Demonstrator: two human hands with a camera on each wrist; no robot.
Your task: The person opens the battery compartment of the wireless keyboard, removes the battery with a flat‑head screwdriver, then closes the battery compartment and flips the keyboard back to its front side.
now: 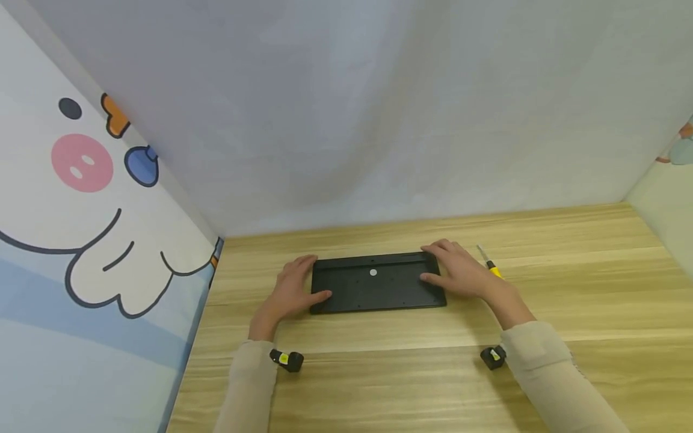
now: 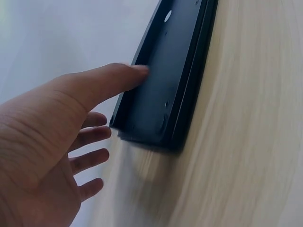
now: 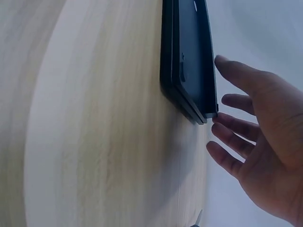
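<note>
A flat black keyboard-like slab [image 1: 390, 288] lies on the wooden table, with a round white sticker and small screw holes on its upper face. At its left end is my left hand [image 1: 292, 290], the thumb over the face and the other fingers spread beside the far corner. My right hand [image 1: 457, 270] is at the opposite end. In the right wrist view its thumb [image 3: 236, 73] appears just off the slab's rim, and the loosely spread fingers are by the corner. Whether the left thumb [image 2: 113, 80] presses on the face is unclear.
A screwdriver [image 1: 491, 264] with a yellow and black handle lies right of the slab, partly behind my right wrist. A pale wall [image 1: 379, 120] rises behind the wooden table [image 1: 390, 373]. On the left stands a panel [image 1: 32, 198] printed with cartoons.
</note>
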